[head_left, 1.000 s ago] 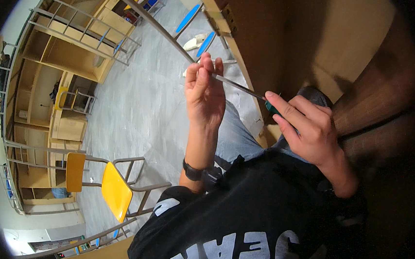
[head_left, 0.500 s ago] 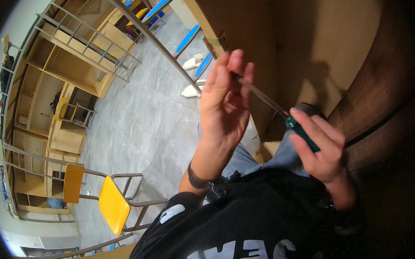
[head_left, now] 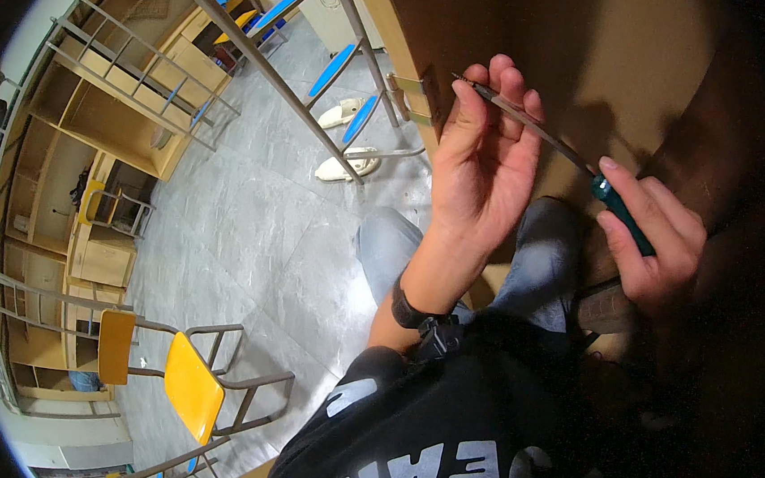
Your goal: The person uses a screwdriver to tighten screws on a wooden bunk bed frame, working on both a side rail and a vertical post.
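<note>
Screwdriver in the right half of the frame, held aloft with its long axis slanting from the green handle at lower right to the tip, which points toward the upper left. The right hand has its grip clamped around the handle; the left hand, palm facing the camera, has its grip pinched on the shaft near the tip, before a brown wooden panel.

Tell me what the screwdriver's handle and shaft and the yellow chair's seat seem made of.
Handle: probably plastic, dark green; glossy highlights suggest it. Shaft: likely metal, thin, straight and grey with a dull sheen. Chair seat: smooth and shiny, so perhaps plastic or lacquered wood.
</note>
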`<state>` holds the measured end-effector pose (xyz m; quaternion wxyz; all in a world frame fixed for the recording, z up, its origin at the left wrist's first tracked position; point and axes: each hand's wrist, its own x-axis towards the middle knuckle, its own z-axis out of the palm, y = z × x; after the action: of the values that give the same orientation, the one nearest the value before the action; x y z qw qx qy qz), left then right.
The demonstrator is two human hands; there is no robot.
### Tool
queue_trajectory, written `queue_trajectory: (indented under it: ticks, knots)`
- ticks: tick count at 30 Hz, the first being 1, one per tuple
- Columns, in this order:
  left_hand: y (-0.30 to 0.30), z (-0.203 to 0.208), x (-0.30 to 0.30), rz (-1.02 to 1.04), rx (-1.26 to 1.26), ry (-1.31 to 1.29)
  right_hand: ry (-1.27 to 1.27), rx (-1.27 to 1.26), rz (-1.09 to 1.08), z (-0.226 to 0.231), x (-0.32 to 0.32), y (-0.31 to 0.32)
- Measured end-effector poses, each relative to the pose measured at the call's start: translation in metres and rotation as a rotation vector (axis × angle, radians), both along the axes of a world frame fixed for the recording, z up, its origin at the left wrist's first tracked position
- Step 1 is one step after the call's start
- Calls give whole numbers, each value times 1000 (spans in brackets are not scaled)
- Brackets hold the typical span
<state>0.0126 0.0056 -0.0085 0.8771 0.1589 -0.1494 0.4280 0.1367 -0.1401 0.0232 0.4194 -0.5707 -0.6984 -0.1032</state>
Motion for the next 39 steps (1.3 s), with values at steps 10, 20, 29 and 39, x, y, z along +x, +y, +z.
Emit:
queue_trajectory:
  ticks: [10,20,29,39]
  knots:
    - [9,-16,7,-222,-77,-242,-71,-55,-48,-1,-4,3]
    - [12,-9,4,-220,-28,-239,-182,-126,-18,15,0,3]
    - [11,-3,10,-256,-56,-225,-205,-174,-98,32,2,-3]
    - [2,-1,-4,-177,-141,-215,-338,-166,-30,45,-7,-4]
